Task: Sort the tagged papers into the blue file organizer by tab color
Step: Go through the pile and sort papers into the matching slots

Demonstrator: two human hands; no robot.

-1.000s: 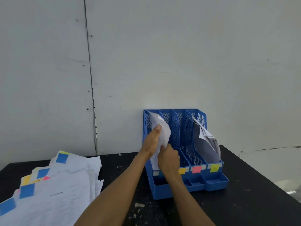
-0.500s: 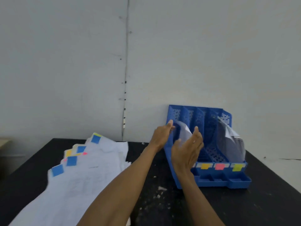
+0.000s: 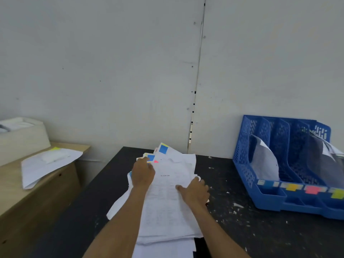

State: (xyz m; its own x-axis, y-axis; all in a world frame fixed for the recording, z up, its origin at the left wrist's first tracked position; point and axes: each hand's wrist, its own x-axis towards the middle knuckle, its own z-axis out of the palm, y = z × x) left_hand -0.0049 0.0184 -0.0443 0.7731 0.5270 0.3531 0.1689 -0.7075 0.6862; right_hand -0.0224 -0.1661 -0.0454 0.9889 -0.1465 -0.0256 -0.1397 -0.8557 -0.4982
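Observation:
A stack of white tagged papers (image 3: 167,202) lies on the black table (image 3: 260,229), with blue, pink and yellow tabs fanned out at its far end. My left hand (image 3: 143,173) rests on the stack's top left, fingertips at the tabs. My right hand (image 3: 195,190) is at the stack's right edge, thumb on the top sheet and fingers curled at the edge. The blue file organizer (image 3: 243,161) stands to the right against the wall. Its leftmost slot holds a curled sheet (image 3: 264,162), its rightmost slot holds papers (image 3: 325,161). Blue, orange, pink and yellow labels run along its front.
A wooden cabinet (image 3: 28,198) stands left of the table, with a yellow-tabbed sheet (image 3: 46,162) and a beige box (image 3: 20,140) on it. White scraps are scattered on the table between the stack and the organizer. A grey wall (image 3: 130,71) is close behind.
Both hands have left the organizer's leftmost slot, where a sheet now stands, and come down on the paper stack. My view has swung left, so the organizer now sits at the right.

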